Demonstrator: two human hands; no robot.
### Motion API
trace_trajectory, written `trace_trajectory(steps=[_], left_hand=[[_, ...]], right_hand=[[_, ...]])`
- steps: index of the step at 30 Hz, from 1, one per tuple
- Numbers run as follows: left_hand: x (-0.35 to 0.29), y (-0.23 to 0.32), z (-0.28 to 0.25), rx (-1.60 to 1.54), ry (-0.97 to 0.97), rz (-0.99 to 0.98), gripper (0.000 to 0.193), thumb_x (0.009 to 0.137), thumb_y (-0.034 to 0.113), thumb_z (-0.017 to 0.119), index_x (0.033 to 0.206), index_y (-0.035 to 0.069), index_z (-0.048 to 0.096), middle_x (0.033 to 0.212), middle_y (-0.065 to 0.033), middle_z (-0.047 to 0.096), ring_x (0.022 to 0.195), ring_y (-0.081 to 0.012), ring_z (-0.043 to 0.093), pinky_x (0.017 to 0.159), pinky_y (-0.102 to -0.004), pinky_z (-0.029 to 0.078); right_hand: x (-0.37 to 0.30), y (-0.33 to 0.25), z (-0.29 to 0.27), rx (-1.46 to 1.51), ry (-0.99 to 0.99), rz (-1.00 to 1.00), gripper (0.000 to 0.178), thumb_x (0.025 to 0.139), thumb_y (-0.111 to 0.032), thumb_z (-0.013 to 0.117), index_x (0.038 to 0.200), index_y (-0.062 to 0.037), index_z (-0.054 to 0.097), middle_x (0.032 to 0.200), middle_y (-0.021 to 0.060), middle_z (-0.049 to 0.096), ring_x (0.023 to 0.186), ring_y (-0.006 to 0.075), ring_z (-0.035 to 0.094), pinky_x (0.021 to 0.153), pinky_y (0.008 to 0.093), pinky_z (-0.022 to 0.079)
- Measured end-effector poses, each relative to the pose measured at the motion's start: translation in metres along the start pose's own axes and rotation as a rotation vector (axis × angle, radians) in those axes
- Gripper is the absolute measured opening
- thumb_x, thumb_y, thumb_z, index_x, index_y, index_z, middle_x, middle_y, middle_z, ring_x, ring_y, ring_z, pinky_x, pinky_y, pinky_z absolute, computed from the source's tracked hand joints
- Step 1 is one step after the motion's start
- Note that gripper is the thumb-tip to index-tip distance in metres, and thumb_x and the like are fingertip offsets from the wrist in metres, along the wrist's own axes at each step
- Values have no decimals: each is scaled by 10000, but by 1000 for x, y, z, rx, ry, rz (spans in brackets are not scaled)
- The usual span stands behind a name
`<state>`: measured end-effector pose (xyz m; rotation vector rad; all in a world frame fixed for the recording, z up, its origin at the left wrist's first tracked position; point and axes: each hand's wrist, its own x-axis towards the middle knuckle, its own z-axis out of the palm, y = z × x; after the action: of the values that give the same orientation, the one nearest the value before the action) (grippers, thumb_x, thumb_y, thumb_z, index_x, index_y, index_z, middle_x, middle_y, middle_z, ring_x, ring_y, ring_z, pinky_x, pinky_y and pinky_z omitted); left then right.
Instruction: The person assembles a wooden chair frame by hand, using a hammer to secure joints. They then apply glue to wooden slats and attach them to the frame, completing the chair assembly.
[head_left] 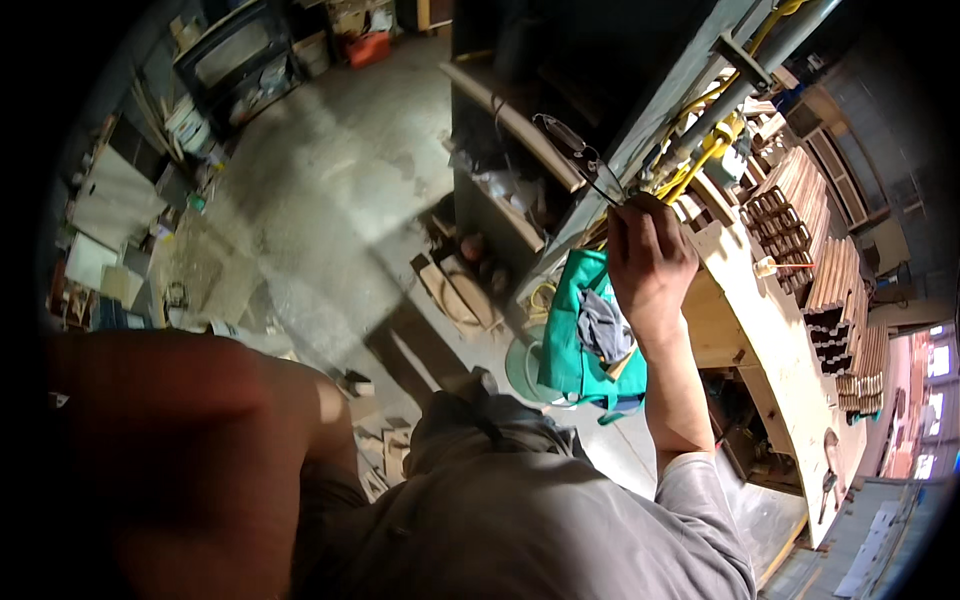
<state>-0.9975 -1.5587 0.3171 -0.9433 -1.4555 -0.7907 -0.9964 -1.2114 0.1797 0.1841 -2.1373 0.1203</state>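
Note:
My right hand (650, 255) is raised in front of me, its fingers pinched on the end of one temple arm of a pair of thin-framed eyeglasses (575, 150). The glasses hang out to the upper left of the hand, over a dark shelf unit (500, 180). Close to the camera at the lower left, a blurred bare arm (200, 450) fills the view; its hand does not show. My grey shirt (540, 510) covers the lower middle.
A pale wooden workbench (770, 330) curves along the right, with stacked grooved wooden pieces (815, 250) and yellow hoses (700, 165) behind it. A green bag (570, 345) hangs below my right hand. Wood offcuts (455, 290) lie on the concrete floor (320, 190).

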Motion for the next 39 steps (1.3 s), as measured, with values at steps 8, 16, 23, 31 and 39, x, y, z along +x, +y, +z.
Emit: trace_trajectory(steps=[8, 16, 23, 31, 39], left_hand=[[-117, -132, 242, -424, -196, -575, 212, 857, -27, 712, 1059, 34, 732, 1040, -78, 735, 926, -174, 684, 812, -294, 536], [-153, -184, 366, -569, -454, -276, 359, 796, -5, 674, 1144, 84, 681, 1109, -137, 689, 1012, -372, 629, 864, -454, 534], [-154, -207, 410, -530, -557, -149, 383, 807, 86, 713, 1187, 103, 670, 1194, -72, 675, 1079, -320, 605, 927, -417, 514], [-143, -215, 425, -568, -703, -27, 466, 737, 165, 804, 1180, 124, 664, 1208, -108, 633, 1138, -336, 557, 996, -454, 462], [-123, -214, 431, -656, -669, 81, 533, 672, 230, 870, 1141, 96, 654, 1334, -146, 571, 1291, -341, 493, 1070, -453, 427]], right_hand=[[69, 21, 71, -318, -263, 26, 113, 800, -44, 599, 908, -10, 599, 992, 158, 570, 843, 320, 645, 619, 409, 556], [119, 29, 136, -653, -410, 240, 114, 743, 1, 621, 839, 11, 681, 825, 189, 662, 713, 343, 693, 613, 395, 575], [135, 31, 157, -760, -548, 400, 81, 748, 12, 635, 752, -13, 711, 740, 199, 697, 715, 338, 727, 626, 395, 591], [134, 56, 162, -866, -629, 426, 82, 746, -93, 693, 773, -92, 770, 743, 141, 720, 722, 290, 737, 635, 369, 585], [137, 45, 159, -756, -605, 440, 86, 735, -40, 675, 786, -35, 745, 774, 182, 715, 737, 337, 728, 632, 391, 580]])
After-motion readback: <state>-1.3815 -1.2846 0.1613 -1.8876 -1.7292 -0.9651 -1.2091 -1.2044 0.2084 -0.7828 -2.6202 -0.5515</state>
